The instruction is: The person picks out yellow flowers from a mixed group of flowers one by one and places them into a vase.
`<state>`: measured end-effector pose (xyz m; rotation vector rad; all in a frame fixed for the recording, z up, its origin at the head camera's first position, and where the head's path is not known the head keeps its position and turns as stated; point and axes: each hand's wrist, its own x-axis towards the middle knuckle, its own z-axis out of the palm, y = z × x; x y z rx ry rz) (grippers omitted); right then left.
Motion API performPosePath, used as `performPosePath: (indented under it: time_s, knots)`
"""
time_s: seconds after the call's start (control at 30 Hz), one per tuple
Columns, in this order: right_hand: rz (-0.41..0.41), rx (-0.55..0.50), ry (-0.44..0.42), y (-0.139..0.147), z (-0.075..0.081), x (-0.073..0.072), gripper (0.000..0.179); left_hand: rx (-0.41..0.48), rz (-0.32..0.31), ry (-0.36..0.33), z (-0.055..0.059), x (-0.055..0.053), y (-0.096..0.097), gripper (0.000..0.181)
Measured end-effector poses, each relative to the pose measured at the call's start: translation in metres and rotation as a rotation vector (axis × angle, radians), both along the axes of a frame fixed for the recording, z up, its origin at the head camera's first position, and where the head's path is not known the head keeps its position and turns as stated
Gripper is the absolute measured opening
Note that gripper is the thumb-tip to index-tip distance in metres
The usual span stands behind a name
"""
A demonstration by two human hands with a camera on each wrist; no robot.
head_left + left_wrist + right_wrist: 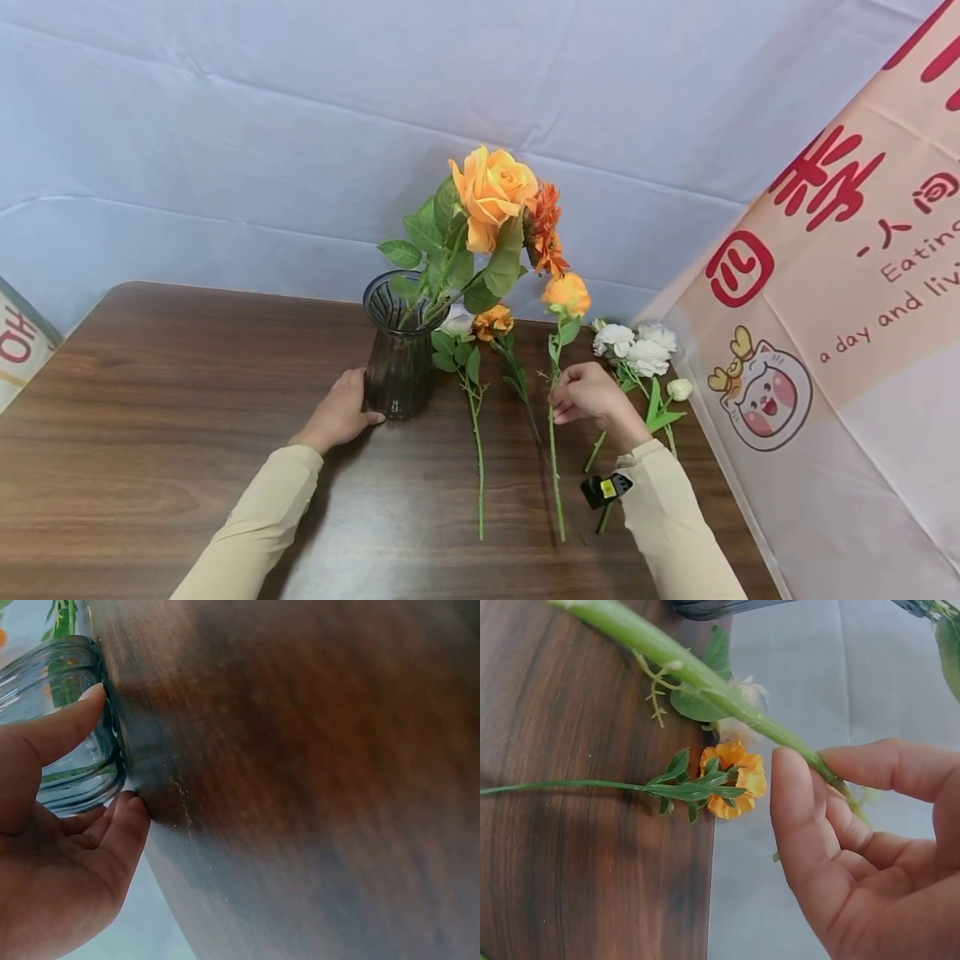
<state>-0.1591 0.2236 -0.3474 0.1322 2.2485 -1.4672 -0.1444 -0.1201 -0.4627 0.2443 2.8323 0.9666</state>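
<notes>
Narrow pinch: R hand [592, 392] has a yellow-orange flower [566, 293] by its stem, thumb vs. fingers; L hand [343, 410] grips the vase [399, 375] low, nr. its base. Vase stands upright on table [225, 400], w/ lg. rose [495, 192] in its mouth. Prob. step: adding stems, this 1 not yet in. Next likely calls for a lift, then free end over vase mouth, L hand steadying. Held bloom's just beyond R fingertips, long stem trailing nearer the person; sm. orange flower [731, 787] lies nearby.
</notes>
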Motion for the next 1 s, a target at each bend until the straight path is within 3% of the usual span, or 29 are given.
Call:
performPosePath:
  time_s: [0.57, 1.0]
  knots:
    - [-0.08, -0.235, -0.004, 0.001, -0.002, 0.002, 0.011, 0.001, -0.004, 0.006, 0.0, 0.0, 0.0, 0.074]
    - [-0.167, -0.368, -0.03, -0.002, -0.024, 0.007, 0.004, 0.004, -0.001, 0.001, 0.001, 0.0, 0.0, 0.074]
